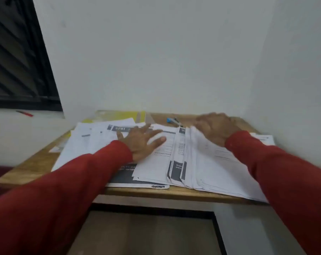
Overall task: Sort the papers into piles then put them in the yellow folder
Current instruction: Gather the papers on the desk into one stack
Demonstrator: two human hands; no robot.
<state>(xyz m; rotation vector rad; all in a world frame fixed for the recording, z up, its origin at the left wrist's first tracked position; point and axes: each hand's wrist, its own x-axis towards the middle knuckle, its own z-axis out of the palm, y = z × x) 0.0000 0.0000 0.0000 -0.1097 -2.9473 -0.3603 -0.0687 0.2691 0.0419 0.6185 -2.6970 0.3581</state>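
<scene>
Papers everywhere: loose white printed paper sheets [156, 162] spread across the small wooden counter [27, 172] at mid-frame, some with dark grey header bands, overlapping in untidy layers. Left hand [143, 142], red sleeve behind it, lying flat on the sheets at centre frame, grip spread, fingers straight and fanned, palm down on the paper. Right hand [215, 127] blurred at centre right, resting on top of a thick fanned stack of white sheets [211, 162]; grip hard to read through the blur, fingers seemingly bent over the stack's far edge, so cannot tell whether pressing or pinching. Flat yellow folder [130, 115] at the back of the counter, upper centre left, partly buried under the sheets, only its far edge and corner showing. Small blue-capped pen [172, 121] lying on bare wood between the folder and the right hand. Thin red pen [25, 113] well apart on the white ledge at far left, below the dark louvred window [17, 61]. Plain white wall [165, 52] behind.
</scene>
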